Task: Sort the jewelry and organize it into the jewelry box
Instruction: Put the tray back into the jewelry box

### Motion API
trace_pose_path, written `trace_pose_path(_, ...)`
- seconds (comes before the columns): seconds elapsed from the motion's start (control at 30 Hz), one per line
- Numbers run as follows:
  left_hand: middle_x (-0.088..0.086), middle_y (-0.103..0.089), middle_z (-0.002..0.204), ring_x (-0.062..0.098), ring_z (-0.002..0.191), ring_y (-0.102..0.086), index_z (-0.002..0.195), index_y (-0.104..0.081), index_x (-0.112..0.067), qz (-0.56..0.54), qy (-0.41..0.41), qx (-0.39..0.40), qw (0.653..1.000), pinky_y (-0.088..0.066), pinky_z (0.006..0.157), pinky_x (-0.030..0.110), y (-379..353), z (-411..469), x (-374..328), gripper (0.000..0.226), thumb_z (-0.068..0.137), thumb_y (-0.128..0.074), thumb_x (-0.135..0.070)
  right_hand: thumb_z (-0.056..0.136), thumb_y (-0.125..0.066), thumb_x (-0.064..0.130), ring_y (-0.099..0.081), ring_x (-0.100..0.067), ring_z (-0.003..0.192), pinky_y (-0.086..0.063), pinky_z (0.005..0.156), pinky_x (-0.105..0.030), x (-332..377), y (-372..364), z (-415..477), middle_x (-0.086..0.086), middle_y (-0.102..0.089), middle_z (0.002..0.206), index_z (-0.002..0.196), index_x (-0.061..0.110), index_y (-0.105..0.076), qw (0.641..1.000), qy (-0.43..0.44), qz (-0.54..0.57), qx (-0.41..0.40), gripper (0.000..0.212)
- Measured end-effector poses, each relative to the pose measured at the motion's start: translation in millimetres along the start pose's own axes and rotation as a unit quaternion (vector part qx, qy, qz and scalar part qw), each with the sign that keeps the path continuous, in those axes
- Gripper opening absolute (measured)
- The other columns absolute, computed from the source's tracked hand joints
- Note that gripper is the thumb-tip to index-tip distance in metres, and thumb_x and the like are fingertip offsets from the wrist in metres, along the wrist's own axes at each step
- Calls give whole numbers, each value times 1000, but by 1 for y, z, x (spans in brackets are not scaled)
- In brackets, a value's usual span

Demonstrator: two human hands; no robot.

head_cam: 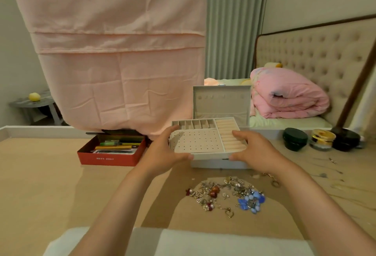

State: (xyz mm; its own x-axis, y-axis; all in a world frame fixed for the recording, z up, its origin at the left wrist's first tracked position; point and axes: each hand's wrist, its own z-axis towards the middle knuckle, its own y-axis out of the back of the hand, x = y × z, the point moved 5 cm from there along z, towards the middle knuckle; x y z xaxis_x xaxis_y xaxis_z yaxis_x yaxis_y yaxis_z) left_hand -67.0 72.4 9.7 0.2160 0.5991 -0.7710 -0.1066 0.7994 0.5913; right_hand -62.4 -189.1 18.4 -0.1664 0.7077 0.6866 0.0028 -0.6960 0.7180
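Near the desk's [40, 174] far edge, the cream rectangular jewelry box [209, 144] lies long axis left-right, hinged lid upright. Left hand [162, 154] and right hand [254, 152] clasp its tray's ends. Mixed loose jewelry pile [227, 194] lies nearer.

We find only one piece of lettering: a short line of pale characters on the front wall of the red box [110, 159], left of the frame's centre, too small and blurred to read.
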Motion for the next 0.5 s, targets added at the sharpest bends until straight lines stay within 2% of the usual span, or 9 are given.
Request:
trace_pose_path(0.1, -8, -40, 153, 17, 138, -38, 150, -36, -34, 3, -5, 10, 1000, -40, 112, 42, -20, 15, -5, 99, 67, -90, -42, 78, -86, 18, -46, -9, 130, -32, 105, -22, -18, 11, 6, 3, -48, 151, 149, 19, -47, 1000, -7, 6, -17, 81)
trace_pose_path(0.2, -7, -37, 156, 17, 142, -36, 152, -34, -29, 15, -8, 23, 1000, -36, 113, 36, -40, 30, -5, 100, 70, -88, -44, 79, -85, 17, -45, -3, 120, -33, 103, -20, -37, 19, 17, 3, -51, 148, 146, 20, -51, 1000, -13, 17, -20, 76)
trace_pose_path(0.33, -7, -35, 158, 14, 143, -33, 153, -32, -28, 15, -11, 26, 999, -32, 113, 34, -55, 43, -6, 98, 73, -85, -46, 80, -85, 20, -45, -4, 120, -34, 105, -23, -53, 22, 29, 5, -50, 148, 146, 24, -51, 999, -22, 13, -21, 75)
trace_pose_path(0.5, -11, -38, 155, 9, 140, -35, 152, -36, -29, 16, -34, 7, 999, -29, 107, 23, -65, 46, -9, 96, 72, -85, -48, 77, -87, 23, -44, -5, 120, -36, 109, -28, -60, 35, 31, 5, -49, 149, 146, 25, -52, 999, -38, -31, -18, 77)
